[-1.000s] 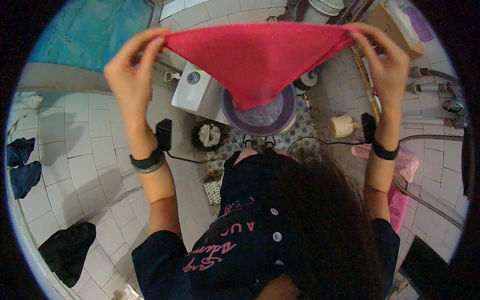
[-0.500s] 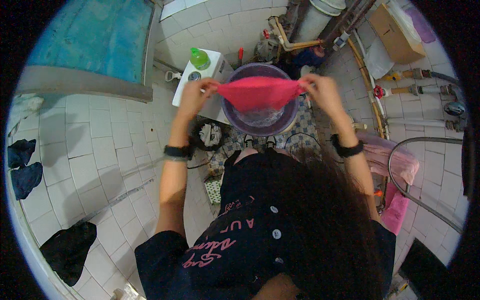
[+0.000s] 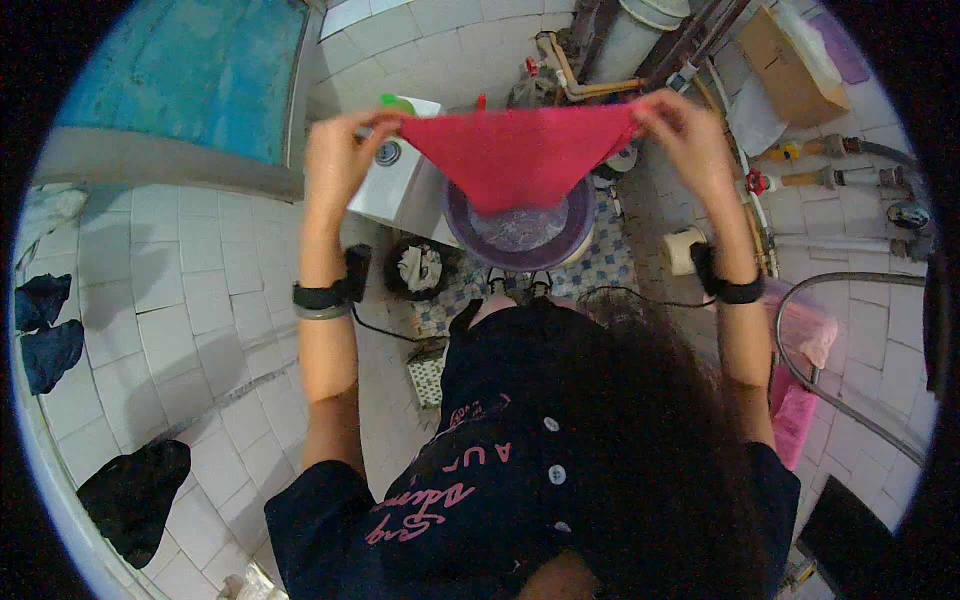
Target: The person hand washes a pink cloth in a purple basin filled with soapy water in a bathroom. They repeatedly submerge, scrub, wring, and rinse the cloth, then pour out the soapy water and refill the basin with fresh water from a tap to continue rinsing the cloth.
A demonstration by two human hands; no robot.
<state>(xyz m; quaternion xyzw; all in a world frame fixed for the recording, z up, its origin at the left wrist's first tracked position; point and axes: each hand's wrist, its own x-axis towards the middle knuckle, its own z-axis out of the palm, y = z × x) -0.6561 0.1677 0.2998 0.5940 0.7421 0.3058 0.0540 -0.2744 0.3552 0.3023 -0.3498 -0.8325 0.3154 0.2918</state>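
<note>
A red cloth [image 3: 515, 155] is stretched between my two hands, its lower part hanging down to a blunt point. My left hand [image 3: 345, 155] pinches its left corner, and my right hand [image 3: 688, 140] pinches the right one. Below it a purple basin [image 3: 457, 228] holds sudsy water [image 3: 525, 230]; the cloth hides the basin's far side. Whether the cloth touches the water cannot be told from here.
To the left of the basin stands a white cabinet [image 3: 392, 195] with a green bottle [image 3: 396, 103]. A dark bin [image 3: 405, 285] sits nearer. Pipes with a red valve [image 3: 760, 183], a cardboard box [image 3: 795, 70] and a pink towel [image 3: 795, 420] line the right wall.
Both hands have risen and moved farther apart, lifting the cloth higher above the basin. It now looks wider and more spread out, and it covers part of the green bottle.
</note>
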